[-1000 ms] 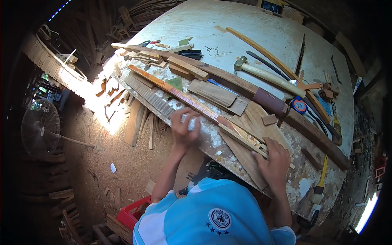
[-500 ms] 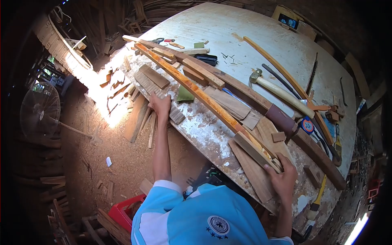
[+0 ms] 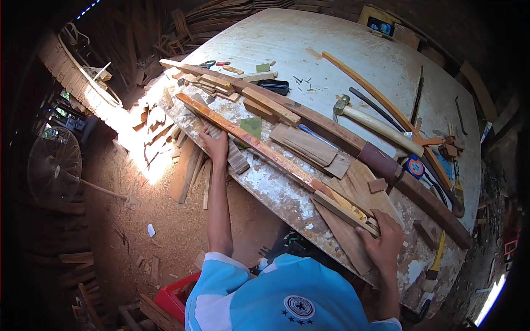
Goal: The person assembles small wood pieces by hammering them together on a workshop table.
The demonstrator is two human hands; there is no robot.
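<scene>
My right hand [image 3: 383, 237] closes round the near end of a long, narrow wooden strip [image 3: 265, 148], with a short wooden piece [image 3: 342, 208] alongside that end. The strip slants across the near side of the workbench. At the bench edge, my left hand [image 3: 215, 144] has its fingers curled on a grooved wooden board [image 3: 237, 160], just below the strip; part of its grip is hidden. A green square of sandpaper [image 3: 250, 128] lies behind the strip. Thin boards [image 3: 309, 148] are stacked close by, and a tapered board [image 3: 345, 237] lies under the near end.
On the workbench [image 3: 265, 44] lie a thick wooden beam [image 3: 326, 132], a hammer [image 3: 381, 128], a tape measure [image 3: 414, 167] and a yellow-handled brush [image 3: 435, 262]. An orange-brown strip [image 3: 375, 88] lies farther back. A fan [image 3: 55, 160] stands left, near wood scraps on the floor.
The strip's far end has dropped toward my left hand, and its upper face looks turned. More of the thin boards shows behind it. Both hands keep nearly the same places.
</scene>
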